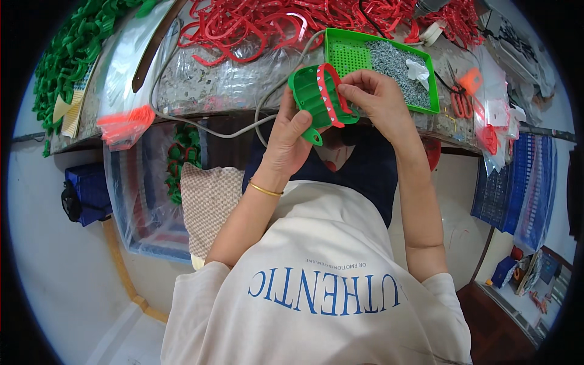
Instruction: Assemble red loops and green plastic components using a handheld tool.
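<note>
My left hand [286, 137] is closed around a curved green plastic part [306, 91] with a holed tab at its lower end, holding it above my lap at the table's front edge. Around the part's right side runs a red strip [323, 94] with white teeth printed along it. The thumb and fingers of my right hand [378, 97] pinch together at the strip's upper right edge. Whether anything small sits between those fingertips is hidden.
A green tray [435, 88] holds many small metal screws [392, 58] and a white scrap. Red strips [243, 30] heap at the back, green parts [76, 52] at far left. Clear bags [131, 79], a grey cable [234, 132] and orange-handled scissors [461, 103] lie about. A lined crate [131, 201] stands below.
</note>
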